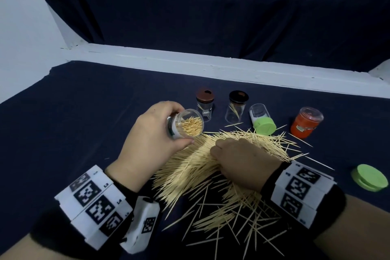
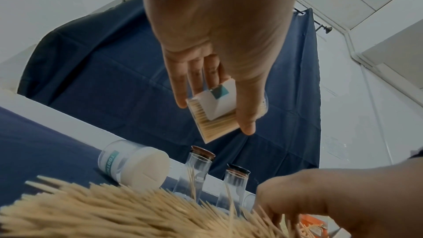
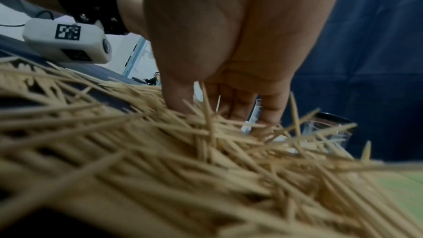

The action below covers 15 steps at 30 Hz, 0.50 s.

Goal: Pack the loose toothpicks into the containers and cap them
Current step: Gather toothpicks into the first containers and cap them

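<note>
We hold a clear toothpick container [image 1: 188,124] in our left hand [image 1: 147,139], fingers and thumb wrapped around its labelled body. It is tilted, uncapped, with its open mouth facing us, and it is already packed with toothpicks standing on end. It hangs above the left edge of the loose toothpick pile [image 1: 221,175] that spreads across the dark blue desk [image 1: 73,122].

Our right hand [image 1: 244,162] is down on the pile, palm down, with its fingers [image 3: 231,104] pushed in among the sticks; we cannot tell whether they have closed on any.

Beyond the pile stand two clear jars, one with a brown lid [image 1: 205,93] and one with a black lid [image 1: 238,96], each holding a few toothpicks. To their right a clear container with a green cap [image 1: 264,125] lies on its side, touching the far edge of the pile. Farther right an orange container [image 1: 305,125] stands with its clear top. A loose green cap [image 1: 369,177] lies on the desk, apart from the pile, beside our right wrist.
</note>
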{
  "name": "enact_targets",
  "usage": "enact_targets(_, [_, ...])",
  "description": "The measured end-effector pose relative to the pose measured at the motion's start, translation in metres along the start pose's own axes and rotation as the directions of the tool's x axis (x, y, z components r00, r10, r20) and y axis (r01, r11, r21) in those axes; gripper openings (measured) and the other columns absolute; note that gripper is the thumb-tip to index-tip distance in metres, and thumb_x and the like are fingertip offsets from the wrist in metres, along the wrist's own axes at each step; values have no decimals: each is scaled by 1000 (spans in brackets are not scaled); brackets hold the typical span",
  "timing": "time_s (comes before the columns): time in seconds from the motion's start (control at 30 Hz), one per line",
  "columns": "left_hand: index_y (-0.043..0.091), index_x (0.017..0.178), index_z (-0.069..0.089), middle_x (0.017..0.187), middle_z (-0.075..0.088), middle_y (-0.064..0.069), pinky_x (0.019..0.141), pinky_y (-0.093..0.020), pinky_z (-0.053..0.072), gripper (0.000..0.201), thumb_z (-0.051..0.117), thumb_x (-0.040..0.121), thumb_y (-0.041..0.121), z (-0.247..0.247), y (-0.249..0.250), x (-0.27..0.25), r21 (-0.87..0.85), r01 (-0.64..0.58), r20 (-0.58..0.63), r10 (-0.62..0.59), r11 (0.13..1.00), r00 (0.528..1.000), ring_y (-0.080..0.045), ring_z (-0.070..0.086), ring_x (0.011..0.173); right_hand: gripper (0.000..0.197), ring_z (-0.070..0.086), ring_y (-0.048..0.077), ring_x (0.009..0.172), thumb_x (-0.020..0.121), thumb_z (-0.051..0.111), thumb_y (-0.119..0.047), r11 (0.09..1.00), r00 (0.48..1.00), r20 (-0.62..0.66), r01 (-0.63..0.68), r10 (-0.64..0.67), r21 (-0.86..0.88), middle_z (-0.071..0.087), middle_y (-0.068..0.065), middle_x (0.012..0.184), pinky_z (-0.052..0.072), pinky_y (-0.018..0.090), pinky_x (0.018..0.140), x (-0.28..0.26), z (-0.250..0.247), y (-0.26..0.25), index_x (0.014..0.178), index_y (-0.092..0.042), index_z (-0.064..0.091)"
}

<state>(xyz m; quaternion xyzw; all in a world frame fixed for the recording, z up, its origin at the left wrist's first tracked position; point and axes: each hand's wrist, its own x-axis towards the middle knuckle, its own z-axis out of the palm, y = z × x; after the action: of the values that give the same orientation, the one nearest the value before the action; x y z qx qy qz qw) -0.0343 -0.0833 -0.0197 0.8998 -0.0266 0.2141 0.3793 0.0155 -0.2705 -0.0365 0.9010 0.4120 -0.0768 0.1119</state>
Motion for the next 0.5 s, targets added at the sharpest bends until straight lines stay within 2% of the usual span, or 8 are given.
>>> enact_targets(0.07, [25, 101, 62, 102, 60, 14, 79, -34, 53, 52, 90, 57, 27, 0, 0, -1, 2, -2, 5, 2, 1000, 1000, -4, 59, 93, 28, 51, 23, 109, 94, 44, -16, 1000, 1000, -12, -21, 21, 1, 50, 3, 117, 42, 35, 85, 4, 1, 2, 122, -15, 47])
enact_targets(0.1, [25, 101, 61, 102, 60, 14, 79, -34, 54, 52, 90, 57, 28, 0, -1, -1, 5, -2, 5, 2, 1000, 1000, -4, 59, 93, 29, 52, 22, 110, 93, 49, -23, 998, 999, -18, -40, 41, 52, 50, 1, 118, 43, 35, 87, 4, 1, 5, 122, -18, 48])
enact_targets(0.13, [25, 101, 61, 102, 60, 14, 79, -34, 54, 53, 90, 57, 28, 0, -1, -1, 8, -3, 4, 3, 1000, 1000, -4, 60, 93, 36, 51, 20, 112, 91, 55, -35, 989, 998, -21, -64, 67, 135, 51, -1, 121, 45, 34, 90, 3, 0, 8, 124, -21, 49])
enact_targets(0.2, [25, 102, 61, 101, 60, 14, 79, -34, 54, 53, 90, 57, 28, -2, -2, -1, 13, 2, 1, -2, 1000, 1000, -5, 60, 92, 63, 50, 14, 115, 77, 67, -54, 935, 994, 14, -110, 111, 337, 48, -9, 127, 44, 35, 96, 0, -6, 15, 131, -30, 45])
enact_targets(0.27, [26, 101, 61, 100, 60, 14, 78, -33, 54, 53, 90, 57, 29, -3, -3, 0, 16, 9, 1, -9, 1000, 1000, -4, 60, 92, 81, 47, 7, 115, 65, 75, -59, 886, 993, 40, -117, 111, 449, 45, -14, 126, 42, 31, 96, -7, -15, 26, 134, -35, 40])
enact_targets(0.37, [27, 100, 61, 99, 60, 15, 77, -31, 53, 52, 90, 57, 29, -2, -4, 1, 15, 17, 1, -17, 1000, 1000, -3, 60, 91, 94, 39, 7, 121, 57, 82, -55, 943, 993, 87, -104, 80, 316, 40, -17, 131, 39, 31, 101, -16, -19, 39, 136, -39, 34])
enact_targets(0.43, [27, 100, 61, 99, 60, 14, 77, -30, 53, 52, 90, 56, 29, -2, -4, 0, 17, 18, 2, -18, 1000, 1000, -3, 59, 91, 91, 36, 11, 124, 62, 79, -53, 982, 991, 117, -84, 65, 169, 37, -14, 134, 36, 32, 102, -17, -14, 43, 138, -38, 32])
enact_targets(0.5, [28, 99, 61, 99, 60, 14, 76, -30, 53, 52, 90, 56, 29, -1, -4, 1, 22, 13, 7, -13, 1000, 1000, -2, 59, 91, 80, 36, 12, 122, 70, 71, -56, 993, 995, 99, -43, 32, 109, 38, -12, 132, 34, 31, 103, -16, -5, 45, 138, -35, 33])
